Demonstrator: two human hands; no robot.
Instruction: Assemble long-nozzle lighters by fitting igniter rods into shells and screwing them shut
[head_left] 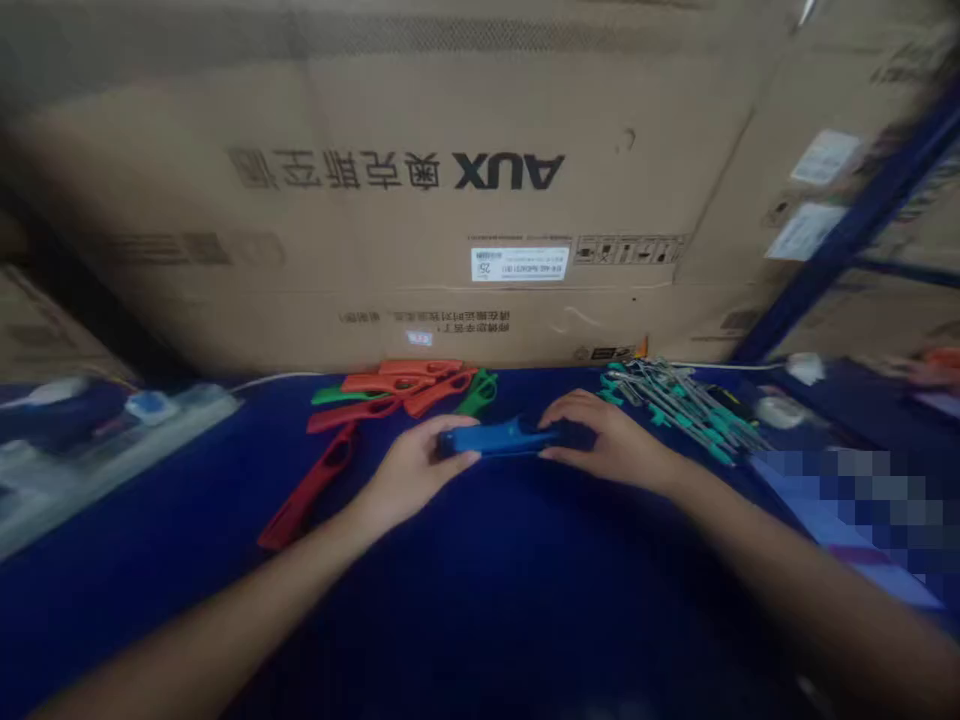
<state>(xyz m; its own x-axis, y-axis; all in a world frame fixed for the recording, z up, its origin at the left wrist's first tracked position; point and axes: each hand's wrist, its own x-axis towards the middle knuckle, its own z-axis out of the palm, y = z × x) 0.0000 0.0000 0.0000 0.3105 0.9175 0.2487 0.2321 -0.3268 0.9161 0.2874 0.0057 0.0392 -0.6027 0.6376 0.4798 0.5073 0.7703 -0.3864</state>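
A long blue plastic piece [499,437] with dark ends is held level between my two hands, above the blue tabletop [510,580]. My left hand [420,465] is closed round its left end, thumb below and fingers above. At the other end, my right hand [592,435] grips the dark part. Blur hides the finer shape, so I cannot tell its exact kind. Just beyond my left hand lie several orange-red plastic pieces [401,380] with looped ends, and a green one [478,392]. A single red piece [311,490] rests nearer my left forearm.
Several metal rods with teal parts [675,400] lie in a pile at the back right. A large cardboard box [360,240] stands upright behind the table. Blue metal posts [847,230] frame the right side. A pale ledge [127,450] runs along the left.
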